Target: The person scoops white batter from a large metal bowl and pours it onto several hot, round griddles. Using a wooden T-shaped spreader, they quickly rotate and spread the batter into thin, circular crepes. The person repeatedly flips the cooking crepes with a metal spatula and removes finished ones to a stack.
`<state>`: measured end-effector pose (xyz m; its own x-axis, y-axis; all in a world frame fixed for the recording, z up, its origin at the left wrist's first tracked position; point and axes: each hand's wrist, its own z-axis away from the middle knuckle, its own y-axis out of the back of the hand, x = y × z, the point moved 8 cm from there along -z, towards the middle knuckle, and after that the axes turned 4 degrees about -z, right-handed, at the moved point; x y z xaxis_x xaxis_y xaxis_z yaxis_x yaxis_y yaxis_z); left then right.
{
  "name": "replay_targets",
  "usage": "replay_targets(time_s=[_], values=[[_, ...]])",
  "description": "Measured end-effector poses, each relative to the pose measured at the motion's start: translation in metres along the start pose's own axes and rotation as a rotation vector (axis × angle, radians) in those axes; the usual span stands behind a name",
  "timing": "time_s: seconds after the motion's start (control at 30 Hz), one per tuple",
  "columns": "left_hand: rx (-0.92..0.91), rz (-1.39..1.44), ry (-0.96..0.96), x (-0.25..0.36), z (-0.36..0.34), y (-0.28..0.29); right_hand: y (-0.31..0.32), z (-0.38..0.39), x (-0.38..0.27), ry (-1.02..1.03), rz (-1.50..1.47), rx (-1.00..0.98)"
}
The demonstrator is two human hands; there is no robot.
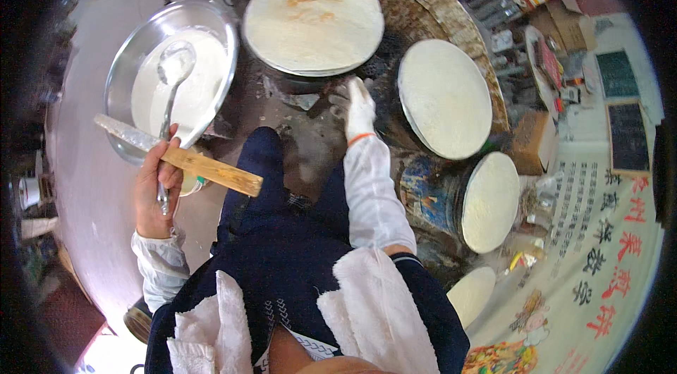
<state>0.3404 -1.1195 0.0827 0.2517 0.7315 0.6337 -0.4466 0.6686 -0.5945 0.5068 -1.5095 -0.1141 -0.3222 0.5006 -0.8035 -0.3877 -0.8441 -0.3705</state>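
My left hand (156, 184) is closed around a flat wooden spreader (211, 171) and a metal ladle (169, 105) together. The spreader's far end is coated with pale batter, and the ladle's bowl lies over a wide steel basin (115, 102) of white batter (204, 67). Wearing a white glove, my right hand (360, 109) is beside the near edge of a round griddle, fingers stretched out and holding nothing visible. A large pale flatbread (314, 21) covers that griddle, browned in patches near its middle.
More griddles with pale rounds curve down my right side: one flatbread (446, 99), another (491, 203), and a third (471, 296) partly hidden. A stained curved rim (451, 7) runs behind them. Cardboard boxes (534, 141) and a printed banner (585, 247) stand farther right.
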Motion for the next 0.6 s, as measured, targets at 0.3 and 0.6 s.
replay_targets(time_s=[0.3, 0.6], values=[[0.01, 0.031, -0.013, 0.002, -0.015, 0.02, -0.086, 0.03, -0.056, 0.791, 1.233, 0.01], [0.01, -0.008, -0.01, -0.001, -0.019, 0.013, -0.182, 0.004, -0.03, 1.359, 1.905, -0.333]])
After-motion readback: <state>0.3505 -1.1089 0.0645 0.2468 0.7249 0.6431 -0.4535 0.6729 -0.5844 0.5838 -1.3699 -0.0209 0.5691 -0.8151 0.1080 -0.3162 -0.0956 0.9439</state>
